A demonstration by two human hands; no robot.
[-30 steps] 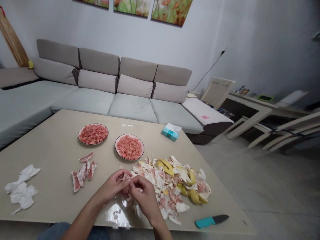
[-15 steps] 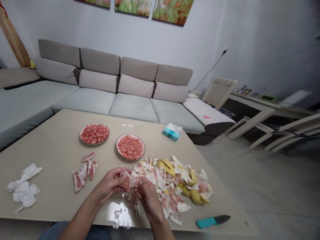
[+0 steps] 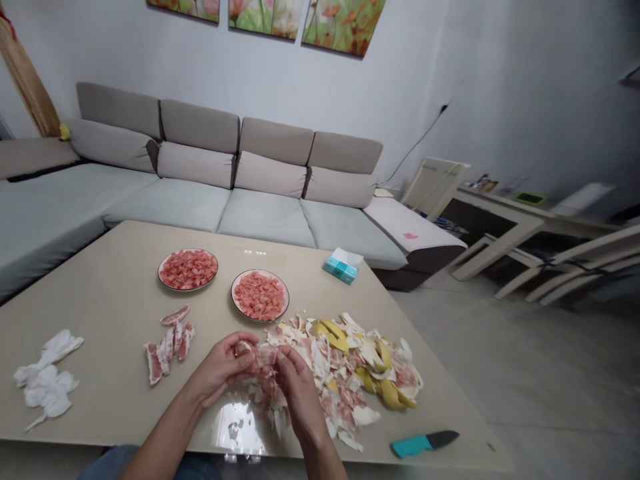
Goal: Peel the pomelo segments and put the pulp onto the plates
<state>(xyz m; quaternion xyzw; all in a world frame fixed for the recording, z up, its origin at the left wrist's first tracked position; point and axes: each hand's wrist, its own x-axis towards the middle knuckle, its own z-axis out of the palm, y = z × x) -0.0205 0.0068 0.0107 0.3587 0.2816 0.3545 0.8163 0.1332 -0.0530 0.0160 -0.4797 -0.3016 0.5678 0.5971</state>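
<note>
Between my hands is a pink pomelo segment (image 3: 256, 355), its pale membrane partly pulled loose. My left hand (image 3: 226, 365) is closed around the segment's left end. The fingers of my right hand (image 3: 296, 380) pinch the membrane on its right side. Just right of my hands spreads a heap of pomelo peel and membrane scraps (image 3: 345, 373), with white pith and yellow rind. Several unpeeled pomelo segments (image 3: 171, 347) lie to the left. Beyond my hands stand a plate of pink pulp pieces (image 3: 260, 295) and a second, similar plate (image 3: 188, 269).
A knife with a teal handle (image 3: 413, 446) lies at the table's near right edge. Crumpled white tissues (image 3: 50, 383) are on the far left. A blue tissue box (image 3: 342, 267) sits at the back right. Past the table (image 3: 115, 293) stands a grey sofa (image 3: 265, 213).
My hands have shifted slightly around the segment, and the membrane between them looks pulled differently. The view has tilted a little; the plates, scraps and knife stay in place.
</note>
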